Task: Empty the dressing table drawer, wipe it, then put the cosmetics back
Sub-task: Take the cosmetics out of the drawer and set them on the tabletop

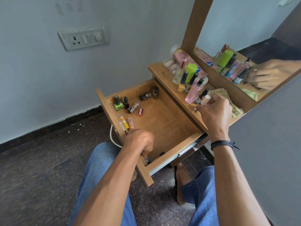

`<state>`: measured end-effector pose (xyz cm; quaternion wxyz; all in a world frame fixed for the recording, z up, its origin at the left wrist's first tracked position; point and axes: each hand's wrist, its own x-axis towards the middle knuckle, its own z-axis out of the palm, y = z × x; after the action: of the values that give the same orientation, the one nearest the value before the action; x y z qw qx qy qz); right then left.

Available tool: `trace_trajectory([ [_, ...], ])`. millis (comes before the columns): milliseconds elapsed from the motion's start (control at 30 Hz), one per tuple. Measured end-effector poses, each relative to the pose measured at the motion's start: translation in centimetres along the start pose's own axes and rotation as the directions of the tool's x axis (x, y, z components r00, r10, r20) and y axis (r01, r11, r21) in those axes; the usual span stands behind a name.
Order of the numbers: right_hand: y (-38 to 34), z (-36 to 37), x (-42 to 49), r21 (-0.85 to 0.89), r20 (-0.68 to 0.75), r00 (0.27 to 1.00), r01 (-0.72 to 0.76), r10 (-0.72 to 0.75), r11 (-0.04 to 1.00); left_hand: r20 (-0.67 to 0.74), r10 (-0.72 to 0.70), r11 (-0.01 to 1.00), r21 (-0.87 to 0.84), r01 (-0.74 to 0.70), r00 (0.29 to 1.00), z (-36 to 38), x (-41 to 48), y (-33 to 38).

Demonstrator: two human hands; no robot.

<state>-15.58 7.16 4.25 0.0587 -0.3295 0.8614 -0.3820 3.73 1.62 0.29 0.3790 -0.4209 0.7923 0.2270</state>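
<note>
While the drawer [162,121] stands pulled out with a green nail polish bottle [117,104], several dark nail polish bottles [145,95] and two slim tubes [124,123] lying inside, the emptying step is judged partly complete; most cosmetics [193,70] stand grouped on the desk [160,70]. The right hand [213,111] pinches a pale white-capped bottle [205,99] just above the desk edge, and the left hand [140,141] curls round a small unidentifiable item [147,159] in the drawer's near corner. Wiping and refilling are outstanding; the cloth [219,93] lies on the desk.
</note>
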Motion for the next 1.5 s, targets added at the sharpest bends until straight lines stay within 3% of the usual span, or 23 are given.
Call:
trace_trajectory([
  [200, 0.1, 0.5, -1.1, 0.098, -0.075, 0.996, -0.03, 0.037, 0.995, -0.004, -0.004, 1.0, 0.013, 0.004, 1.0, 0.0, 0.0, 0.0],
  [600, 2.4, 2.0, -2.3, 0.252, -0.174, 0.985, 0.059, -0.015, 0.966, -0.1, -0.014, 1.0, -0.02, 0.012, 0.995, 0.1, 0.3, -0.3],
  [733, 2.7, 2.3, -5.7, 0.253, -0.308, 0.946, 0.189, -0.107, 0.949, -0.095, 0.038, 0.983, -0.178, -0.054, 0.995, -0.2, 0.8, -1.2],
  [800, 2.8, 2.5, -7.0, 0.237, -0.282, 0.938, 0.273, -0.203, 0.932, -0.132, 0.074, 0.953, -0.282, -0.109, 0.988, -0.6, 0.6, -1.5],
  [867, 3.0, 2.7, -7.3, 0.2, -0.089, 0.947, 0.322, -0.31, 0.925, -0.205, 0.122, 0.903, -0.383, -0.195, 0.971, -0.9, 0.2, -1.9],
  [933, 3.3, 2.7, -7.2, 0.167, 0.205, 0.92, 0.303, -0.334, 0.938, -0.306, 0.168, 0.834, -0.463, -0.301, 0.937, -1.3, -0.5, -2.1],
  [1000, 3.6, 2.7, -7.1, 0.168, 0.435, 0.85, 0.249, -0.298, 0.954, -0.413, 0.167, 0.707, -0.583, -0.401, 0.895, -1.5, -0.7, -2.5],
  [1067, 3.9, 2.9, -7.3, 0.171, 0.561, 0.781, 0.217, -0.276, 0.961, -0.493, 0.12, 0.535, -0.699, -0.475, 0.862, -1.6, -0.8, -2.9],
  [1133, 3.9, 3.0, -7.5, 0.178, 0.579, 0.764, 0.221, -0.284, 0.959, -0.546, 0.079, 0.442, -0.731, -0.52, 0.834, -1.8, -0.8, -2.9],
  [1267, 3.4, 3.1, -7.7, 0.258, 0.466, 0.833, 0.195, -0.299, 0.946, -0.591, 0.041, 0.391, -0.732, -0.557, 0.805, -2.0, -0.8, -2.6],
  [1400, 3.2, 3.2, -7.9, 0.286, 0.381, 0.877, 0.19, -0.293, 0.939, -0.614, 0.109, 0.346, -0.713, -0.609, 0.781, -2.1, -1.0, -2.0],
  [1500, 3.6, 3.3, -7.5, 0.285, 0.312, 0.911, 0.182, -0.271, 0.941, -0.646, 0.179, 0.222, -0.708, -0.67, 0.742, -2.3, -1.5, -1.5],
])
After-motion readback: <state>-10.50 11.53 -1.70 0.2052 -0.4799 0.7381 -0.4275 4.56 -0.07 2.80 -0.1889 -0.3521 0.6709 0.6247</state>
